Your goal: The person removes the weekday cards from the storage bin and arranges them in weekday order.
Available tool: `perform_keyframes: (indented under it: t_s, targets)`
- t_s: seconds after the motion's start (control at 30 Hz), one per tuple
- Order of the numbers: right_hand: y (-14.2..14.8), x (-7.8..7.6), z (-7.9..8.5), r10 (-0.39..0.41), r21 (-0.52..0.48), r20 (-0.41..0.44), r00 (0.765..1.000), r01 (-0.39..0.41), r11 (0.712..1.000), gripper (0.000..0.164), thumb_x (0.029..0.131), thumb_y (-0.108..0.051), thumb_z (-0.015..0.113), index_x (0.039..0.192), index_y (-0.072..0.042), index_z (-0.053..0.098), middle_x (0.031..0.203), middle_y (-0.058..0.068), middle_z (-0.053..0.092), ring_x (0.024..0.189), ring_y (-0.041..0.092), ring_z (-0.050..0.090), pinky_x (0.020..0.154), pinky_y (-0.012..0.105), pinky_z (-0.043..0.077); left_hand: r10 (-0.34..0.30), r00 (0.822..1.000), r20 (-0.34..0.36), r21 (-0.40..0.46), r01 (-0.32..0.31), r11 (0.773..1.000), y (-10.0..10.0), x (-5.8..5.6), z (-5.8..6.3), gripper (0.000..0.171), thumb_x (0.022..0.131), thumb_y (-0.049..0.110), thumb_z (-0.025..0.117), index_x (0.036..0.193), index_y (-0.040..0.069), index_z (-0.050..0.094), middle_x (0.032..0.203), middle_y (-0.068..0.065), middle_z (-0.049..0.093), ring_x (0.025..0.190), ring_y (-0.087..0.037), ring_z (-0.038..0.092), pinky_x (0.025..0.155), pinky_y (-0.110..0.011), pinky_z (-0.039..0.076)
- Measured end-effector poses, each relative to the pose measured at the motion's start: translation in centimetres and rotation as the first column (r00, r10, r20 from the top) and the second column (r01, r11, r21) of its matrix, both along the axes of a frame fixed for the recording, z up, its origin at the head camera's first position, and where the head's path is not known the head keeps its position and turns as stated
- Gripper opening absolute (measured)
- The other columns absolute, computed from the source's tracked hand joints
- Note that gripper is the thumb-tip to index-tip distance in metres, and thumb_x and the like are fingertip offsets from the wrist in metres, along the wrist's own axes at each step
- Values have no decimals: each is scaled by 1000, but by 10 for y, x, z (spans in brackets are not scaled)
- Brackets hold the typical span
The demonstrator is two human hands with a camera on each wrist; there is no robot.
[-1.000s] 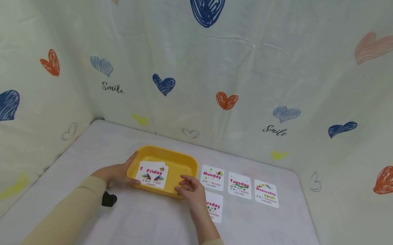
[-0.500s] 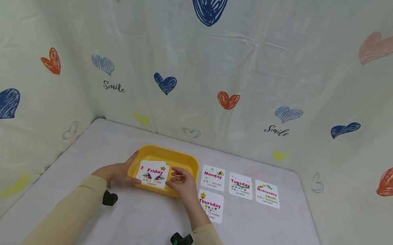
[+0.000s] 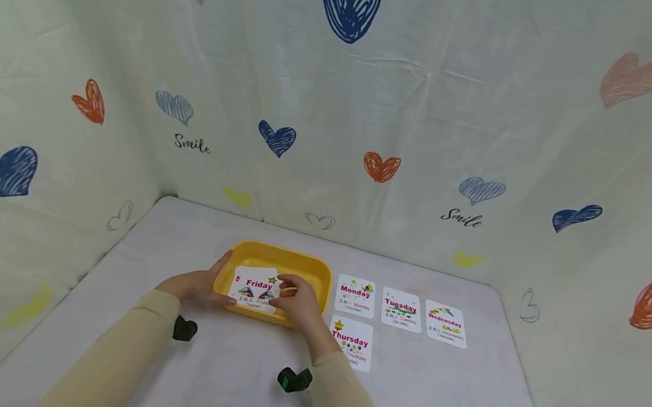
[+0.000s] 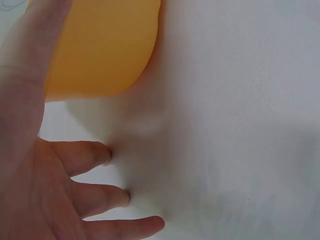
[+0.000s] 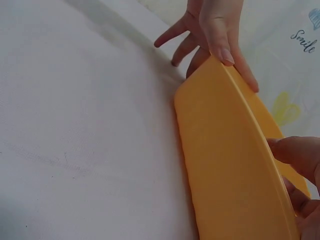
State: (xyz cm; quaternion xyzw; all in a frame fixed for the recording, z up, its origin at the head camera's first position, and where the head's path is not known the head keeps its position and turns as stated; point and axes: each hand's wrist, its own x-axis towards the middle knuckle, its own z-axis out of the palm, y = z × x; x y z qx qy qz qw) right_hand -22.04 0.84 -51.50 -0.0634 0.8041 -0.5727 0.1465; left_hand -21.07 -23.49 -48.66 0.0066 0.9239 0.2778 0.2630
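A yellow plastic tray (image 3: 310,269) lies on the table in the head view, with a small stack of white cards at its left. On top is the Friday card (image 3: 251,295); the edge of another, showing a red S, sticks out behind it. My left hand (image 3: 195,284) steadies the tray's near left corner, thumb at the front rim and index finger along the side. Its other fingers (image 4: 95,197) extend over the tabletop. My right hand (image 3: 300,301) reaches in, thumb overlapping the Friday card's lower right corner; I cannot tell whether it pinches the card.
Right of the tray, the Monday card (image 3: 355,296), Tuesday card (image 3: 401,309) and Wednesday card (image 3: 446,323) lie in a row. The Thursday card (image 3: 354,344) lies below Monday, near my right forearm. A curtain (image 3: 337,98) printed with hearts surrounds the table.
My right hand has moved left over the tray to the Friday card's right edge, uncovering the Thursday card. The left hand stays at the tray's corner.
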Motion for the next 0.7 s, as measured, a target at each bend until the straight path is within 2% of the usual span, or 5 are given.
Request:
perform_keyframes:
  t_s: [0.23,0.43,0.7]
  targets:
    - [-4,-10,-1,-2,85,30,1000,-1,996,50,79,-3,80,126,-10,62,109,7,59,92,19,53,78,27,53,-2,1000,3,-13,2,1000,0,0,0,124,80,53,75,153,7,-14,148,-38,26,128,-57,34,105,-66,26]
    - [-9,-18,-6,-2,172,22,1000,-2,985,53,76,-7,83,125,-13,63,111,4,58,98,21,52,86,34,51,-2,1000,5,-27,2,1000,-1,-2,-1,124,80,55,74,153,8,-14,148,-37,28,128,-56,35,105,-66,27]
    - [-10,-24,-9,16,224,59,998,-29,974,61,72,-8,86,127,-11,61,115,8,55,101,24,51,97,39,46,-5,1000,-7,-38,5,999,-2,-3,-3,125,78,56,75,154,9,-12,145,-37,32,126,-56,38,104,-65,29]
